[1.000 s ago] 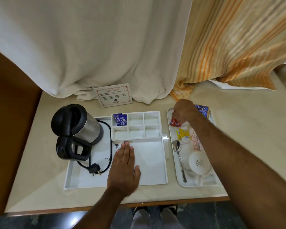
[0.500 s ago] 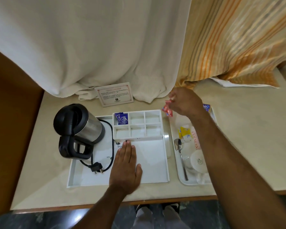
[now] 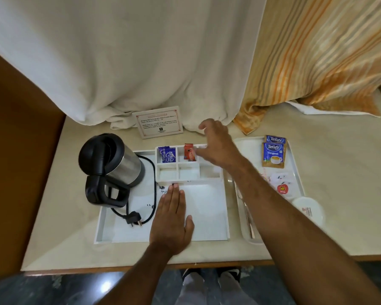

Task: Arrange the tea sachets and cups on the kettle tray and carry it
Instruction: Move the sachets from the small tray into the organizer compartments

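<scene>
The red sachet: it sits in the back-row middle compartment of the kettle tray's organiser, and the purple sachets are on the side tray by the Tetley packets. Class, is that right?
Not quite. The head view shows the purple sachets in the organiser's back-left compartment, beside the red sachet, not on the side tray. The Tetley packets do lie there.

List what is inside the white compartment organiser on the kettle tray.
The organiser holds blue sachets in its back-left cell and a red sachet in the back-middle cell. The front cells look empty. The right hand covers most of the back-right cell.

Red sachet in kettle tray compartment
</scene>
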The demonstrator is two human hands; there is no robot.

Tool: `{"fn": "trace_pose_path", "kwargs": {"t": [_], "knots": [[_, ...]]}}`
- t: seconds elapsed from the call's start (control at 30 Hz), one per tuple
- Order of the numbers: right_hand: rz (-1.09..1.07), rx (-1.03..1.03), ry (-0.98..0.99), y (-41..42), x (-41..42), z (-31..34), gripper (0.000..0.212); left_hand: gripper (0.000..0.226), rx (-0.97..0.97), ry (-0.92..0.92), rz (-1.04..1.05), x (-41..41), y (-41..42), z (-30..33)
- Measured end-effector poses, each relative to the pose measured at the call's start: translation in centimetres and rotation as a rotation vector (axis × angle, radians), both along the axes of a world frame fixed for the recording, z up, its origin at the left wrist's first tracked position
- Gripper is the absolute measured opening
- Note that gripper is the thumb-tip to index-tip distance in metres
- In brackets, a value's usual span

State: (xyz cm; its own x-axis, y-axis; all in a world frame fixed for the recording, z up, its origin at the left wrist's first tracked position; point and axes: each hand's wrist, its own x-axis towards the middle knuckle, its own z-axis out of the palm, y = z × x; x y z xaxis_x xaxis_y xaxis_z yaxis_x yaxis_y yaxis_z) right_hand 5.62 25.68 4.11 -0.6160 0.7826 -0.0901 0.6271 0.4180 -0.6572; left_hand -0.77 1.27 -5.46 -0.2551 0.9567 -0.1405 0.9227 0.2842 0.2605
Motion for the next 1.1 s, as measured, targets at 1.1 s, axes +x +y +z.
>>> {"fn": "trace_pose_path", "kwargs": {"t": [1.1], "knots": [[0.09, -0.09, 0.033, 4.4, 6.2, 5.5, 0.028, 0.076, 0.004, 0.011, -0.003, 0.1, -0.1, 0.2]]}}
